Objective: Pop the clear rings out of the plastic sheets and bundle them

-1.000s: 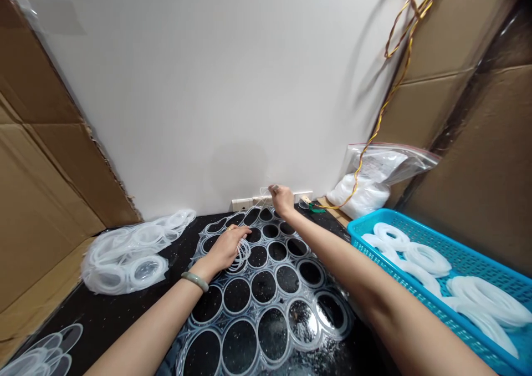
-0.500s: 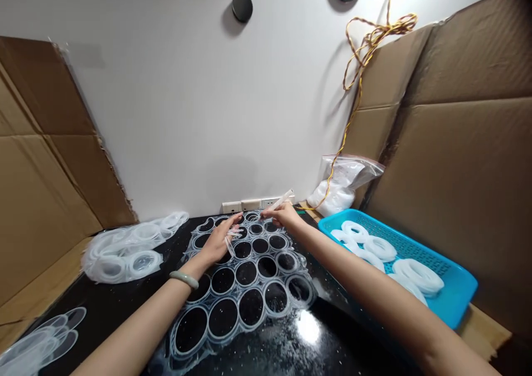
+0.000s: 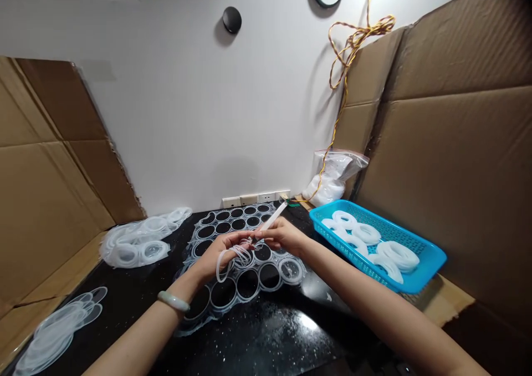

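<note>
My left hand (image 3: 219, 253) is closed around several thin translucent rings (image 3: 223, 276), which hang looped below its fingers. My right hand (image 3: 285, 236) grips a slim white stick-like tool (image 3: 273, 218) whose far end points up and away. The tool's near tip meets the left fingertips; its exact kind is hard to make out. Both hands are together above a translucent sheet (image 3: 258, 282) full of round holes, lying on the black tabletop (image 3: 266, 345). A pale bangle (image 3: 173, 301) circles my left wrist. Hands and rings cover part of the sheet.
A blue basket (image 3: 432, 257) with white rings (image 3: 366, 233) stands at the right. More translucent ring sheets (image 3: 135, 243) and a pile of flat clear pieces (image 3: 58, 331) lie at the left. Cardboard panels (image 3: 457, 143) flank both sides. A plastic bag (image 3: 332, 179) and wall sockets (image 3: 249, 199) are behind.
My hands have come together and nearer. The right hand has drawn the tool back from the sheet's far rows to the left fingers. More rings now show in the left hand. The view has shifted.
</note>
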`<state>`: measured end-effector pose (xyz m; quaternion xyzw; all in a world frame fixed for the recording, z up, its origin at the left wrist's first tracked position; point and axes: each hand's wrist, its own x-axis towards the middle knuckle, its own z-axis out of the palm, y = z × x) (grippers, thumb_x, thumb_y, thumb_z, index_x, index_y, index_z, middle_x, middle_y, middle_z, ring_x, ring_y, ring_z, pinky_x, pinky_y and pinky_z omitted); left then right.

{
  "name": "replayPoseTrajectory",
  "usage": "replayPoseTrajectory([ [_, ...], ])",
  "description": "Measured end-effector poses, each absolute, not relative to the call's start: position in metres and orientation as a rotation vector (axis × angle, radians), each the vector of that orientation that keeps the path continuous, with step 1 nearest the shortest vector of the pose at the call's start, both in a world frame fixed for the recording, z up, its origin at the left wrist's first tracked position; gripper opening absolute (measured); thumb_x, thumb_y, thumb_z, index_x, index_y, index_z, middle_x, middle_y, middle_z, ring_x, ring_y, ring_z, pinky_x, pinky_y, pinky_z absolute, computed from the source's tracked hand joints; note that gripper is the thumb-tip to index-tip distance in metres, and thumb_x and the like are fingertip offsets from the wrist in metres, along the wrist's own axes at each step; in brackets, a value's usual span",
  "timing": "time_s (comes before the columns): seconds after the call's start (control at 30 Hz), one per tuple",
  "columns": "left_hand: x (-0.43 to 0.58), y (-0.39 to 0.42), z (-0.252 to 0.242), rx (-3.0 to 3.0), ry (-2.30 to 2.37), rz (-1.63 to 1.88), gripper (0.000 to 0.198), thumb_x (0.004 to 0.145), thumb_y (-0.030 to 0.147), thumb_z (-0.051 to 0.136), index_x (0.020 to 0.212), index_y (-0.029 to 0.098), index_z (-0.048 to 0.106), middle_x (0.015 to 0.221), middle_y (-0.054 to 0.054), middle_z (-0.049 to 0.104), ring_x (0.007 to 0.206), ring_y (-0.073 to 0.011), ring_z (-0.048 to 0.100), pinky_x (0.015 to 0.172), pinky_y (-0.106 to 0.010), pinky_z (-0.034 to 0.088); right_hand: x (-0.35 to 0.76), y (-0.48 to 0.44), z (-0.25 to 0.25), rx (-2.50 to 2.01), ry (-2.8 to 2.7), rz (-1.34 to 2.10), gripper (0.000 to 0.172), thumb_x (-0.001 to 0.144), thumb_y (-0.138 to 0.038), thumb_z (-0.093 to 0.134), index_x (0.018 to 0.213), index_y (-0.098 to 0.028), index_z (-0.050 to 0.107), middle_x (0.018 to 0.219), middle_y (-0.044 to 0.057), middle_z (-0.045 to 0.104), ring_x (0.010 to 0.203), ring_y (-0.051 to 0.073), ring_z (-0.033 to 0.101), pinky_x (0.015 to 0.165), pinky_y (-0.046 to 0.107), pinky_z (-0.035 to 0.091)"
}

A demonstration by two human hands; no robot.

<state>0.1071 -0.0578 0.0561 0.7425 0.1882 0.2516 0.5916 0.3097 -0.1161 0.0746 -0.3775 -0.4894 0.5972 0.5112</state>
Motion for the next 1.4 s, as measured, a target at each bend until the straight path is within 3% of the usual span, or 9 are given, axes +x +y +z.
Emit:
replayPoseTrajectory([
  [0.23,0.109,-0.073,0.065,1.82,0.517,0.648,0.036,0.08,0.029,0.068,0.114,0.016,0.066,0.091,-0.008,0.071,0.08,-0.0169,0.064,0.074,-0.03,0.049,0.314,-0.127,0.07,-0.937,-1.267,1.409,0.031,0.063,-0.035,0.08,0.077,-0.009,0.073,0.043,-0.004,0.053,0.035,0.003,0.037,0.036,0.018,0.02],
  [0.4,0.099,-0.08,0.061,2.191,0.701,1.021,0.02,0.083,0.024,0.059,0.095,0.016,0.073,0.08,-0.006,0.069,0.069,-0.0155,0.061,0.063,-0.027,0.048,0.332,-0.133,0.06,-1.049,-1.438,1.281,0.036,0.065,-0.041,0.079,0.084,-0.01,0.074,0.067,0.004,0.067,0.048,0.008,0.053,0.039,0.018,0.031],
  [0.57,0.09,-0.103,0.063,2.257,0.687,1.461,0.03,0.085,0.024,0.061,0.114,0.023,0.067,0.082,-0.001,0.065,0.064,-0.0113,0.056,0.067,-0.025,0.048,0.351,-0.141,0.029,-1.208,-1.428,1.176,0.038,0.062,-0.042,0.08,0.08,-0.01,0.073,0.063,0.003,0.065,0.045,0.007,0.048,0.038,0.018,0.032],
  [0.7,0.096,-0.106,0.07,2.108,0.703,1.035,0.028,0.092,0.035,0.052,0.091,0.018,0.074,0.073,-0.002,0.059,0.058,-0.0116,0.053,0.054,-0.022,0.044,0.352,-0.146,0.006,-1.223,-1.399,1.218,0.04,0.06,-0.042,0.081,0.081,-0.009,0.073,0.059,0.001,0.064,0.04,0.006,0.047,0.037,0.019,0.032],
  [0.77,0.098,-0.102,0.066,2.229,0.534,0.756,0.031,0.092,0.036,0.054,0.079,0.017,0.075,0.079,-0.005,0.062,0.069,-0.0152,0.058,0.062,-0.026,0.048,0.348,-0.149,-0.001,-1.208,-1.393,1.227,0.04,0.061,-0.041,0.081,0.083,-0.009,0.072,0.058,0.0,0.063,0.039,0.006,0.045,0.037,0.018,0.032],
  [0.87,0.1,-0.101,0.049,2.45,0.25,0.53,0.027,0.093,0.029,0.052,0.083,0.018,0.074,0.094,-0.009,0.068,0.09,-0.0206,0.061,0.081,-0.034,0.049,0.339,-0.154,-0.006,-1.164,-1.415,1.238,0.037,0.064,-0.041,0.078,0.081,-0.009,0.071,0.06,0.0,0.063,0.039,0.006,0.045,0.037,0.018,0.034],
  [1.0,0.1,-0.114,0.024,2.646,0.179,0.459,0.022,0.097,0.023,0.045,0.095,0.017,0.067,0.109,-0.011,0.068,0.105,-0.0223,0.057,0.093,-0.04,0.045,0.333,-0.161,-0.014,-1.134,-1.457,1.226,0.034,0.069,-0.043,0.074,0.079,-0.01,0.07,0.067,0.002,0.065,0.042,0.006,0.046,0.037,0.018,0.036],
  [1.17,0.101,-0.123,0.012,2.724,0.173,0.482,0.021,0.098,0.023,0.044,0.088,0.016,0.061,0.115,-0.012,0.066,0.11,-0.0228,0.056,0.094,-0.039,0.045,0.332,-0.166,-0.014,-1.172,-1.485,1.176,0.029,0.074,-0.04,0.071,0.08,-0.011,0.071,0.068,0.002,0.066,0.047,0.008,0.049,0.042,0.018,0.038],
  [1.4,0.1,-0.123,0.004,2.707,0.176,0.487,0.017,0.096,0.021,0.047,0.088,0.017,0.061,0.118,-0.011,0.065,0.113,-0.023,0.054,0.095,-0.038,0.046,0.329,-0.171,-0.005,-1.137,-1.605,1.055,0.015,0.078,-0.027,0.068,0.077,-0.013,0.071,0.075,0.004,0.07,0.069,0.015,0.063,0.065,0.024,0.049],
])
